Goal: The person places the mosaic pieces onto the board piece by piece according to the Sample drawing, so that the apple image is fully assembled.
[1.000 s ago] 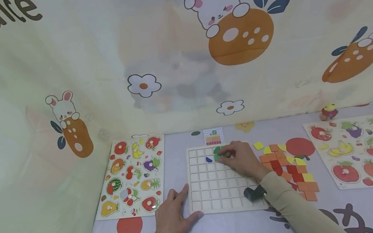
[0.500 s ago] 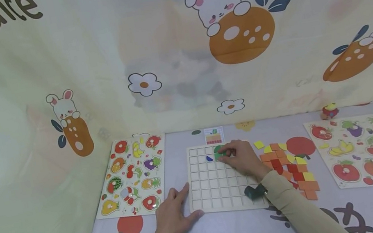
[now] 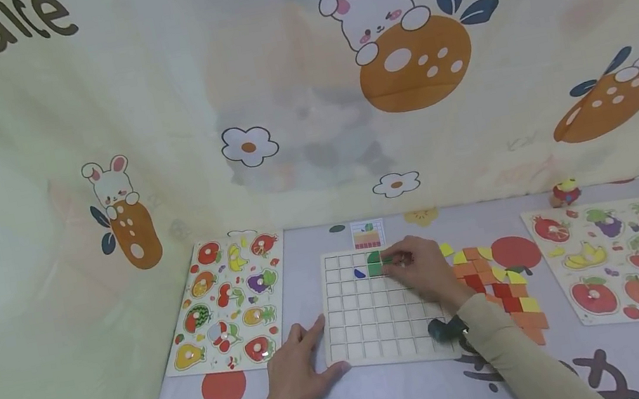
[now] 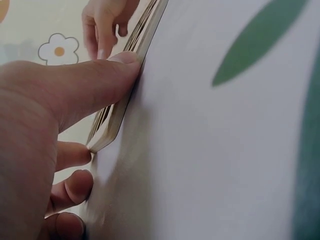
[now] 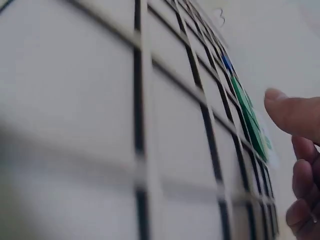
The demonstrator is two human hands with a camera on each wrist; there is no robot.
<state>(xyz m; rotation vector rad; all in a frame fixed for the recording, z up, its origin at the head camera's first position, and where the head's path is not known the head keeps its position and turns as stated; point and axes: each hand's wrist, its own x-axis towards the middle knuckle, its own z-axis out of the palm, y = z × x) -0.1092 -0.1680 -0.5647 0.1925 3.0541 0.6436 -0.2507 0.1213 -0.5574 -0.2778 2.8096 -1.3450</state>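
Two hands at a gridded puzzle board

The grid board (image 3: 377, 307) lies mid-table; the left hand (image 3: 295, 375) rests flat-fingered, steadying its near left corner, while the right hand (image 3: 425, 270) pinches a green tile (image 3: 377, 263) by the far edge.

Beige sleeves (image 3: 513, 351), black wrist straps (image 3: 448, 329)
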